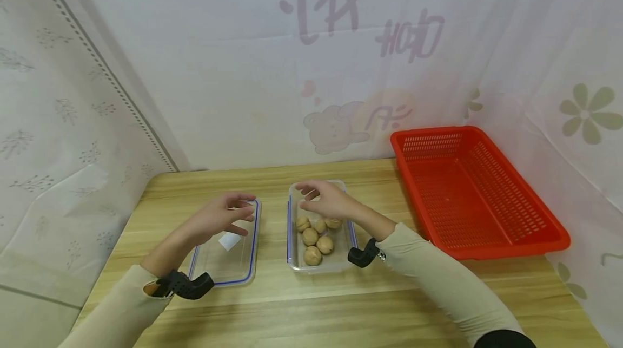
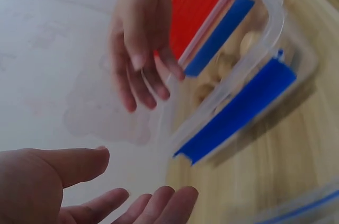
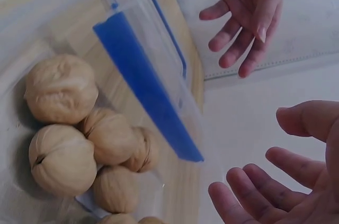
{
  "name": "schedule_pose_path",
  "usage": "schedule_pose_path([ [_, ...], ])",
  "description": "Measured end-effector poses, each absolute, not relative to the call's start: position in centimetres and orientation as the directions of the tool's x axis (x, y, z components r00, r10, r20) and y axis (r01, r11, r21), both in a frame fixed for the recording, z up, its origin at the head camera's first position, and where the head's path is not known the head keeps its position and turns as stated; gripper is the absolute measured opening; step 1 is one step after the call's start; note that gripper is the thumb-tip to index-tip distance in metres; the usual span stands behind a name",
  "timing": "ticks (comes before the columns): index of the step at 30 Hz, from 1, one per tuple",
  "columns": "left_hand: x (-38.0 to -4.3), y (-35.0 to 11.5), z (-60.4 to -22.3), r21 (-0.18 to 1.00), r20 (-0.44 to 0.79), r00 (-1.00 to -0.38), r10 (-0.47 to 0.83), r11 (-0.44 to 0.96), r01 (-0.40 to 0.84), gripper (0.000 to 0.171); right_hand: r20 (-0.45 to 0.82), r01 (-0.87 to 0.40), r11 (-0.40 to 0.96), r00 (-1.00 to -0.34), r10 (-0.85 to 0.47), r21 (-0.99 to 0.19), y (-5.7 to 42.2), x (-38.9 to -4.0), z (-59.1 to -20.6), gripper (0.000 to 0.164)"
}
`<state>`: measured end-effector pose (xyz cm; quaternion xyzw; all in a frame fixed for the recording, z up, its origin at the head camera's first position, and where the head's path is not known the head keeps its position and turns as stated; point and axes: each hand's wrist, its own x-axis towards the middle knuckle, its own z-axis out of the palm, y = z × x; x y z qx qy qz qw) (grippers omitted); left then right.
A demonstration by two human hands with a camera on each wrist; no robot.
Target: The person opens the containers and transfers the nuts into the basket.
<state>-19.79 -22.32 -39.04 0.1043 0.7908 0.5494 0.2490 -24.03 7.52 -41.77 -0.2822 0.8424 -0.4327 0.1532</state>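
Several walnuts (image 1: 312, 237) lie in a clear plastic box (image 1: 311, 269) with blue side latches. Over the far part of that box hovers my right hand (image 1: 327, 199), fingers loosely bent and holding nothing. To the left, a clear lid (image 1: 226, 271) with a blue seal lies flat on the table, a white label (image 1: 230, 240) on it. Above the lid's upper part is my left hand (image 1: 225, 215), its fingers spread and holding nothing. Both hands face each other in the right wrist view, where walnuts (image 3: 62, 159) and a blue latch (image 3: 145, 83) show closely.
A red perforated plastic basket (image 1: 479, 253) stands at the right of the wooden table (image 1: 311, 310). Patterned white cloth (image 1: 233, 93) hangs behind the table and along both sides. A dark camera is strapped to each wrist.
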Motion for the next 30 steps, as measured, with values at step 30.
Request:
schedule_pose_path([
  [30, -20.1, -15.1, -43.5, 0.907, -0.416, -0.811, 0.412, 0.252, -0.337, 0.051, -0.311, -0.129, 0.600, -0.760, -0.572, -0.789, 6.2, -25.9, -44.9, 0.046],
])
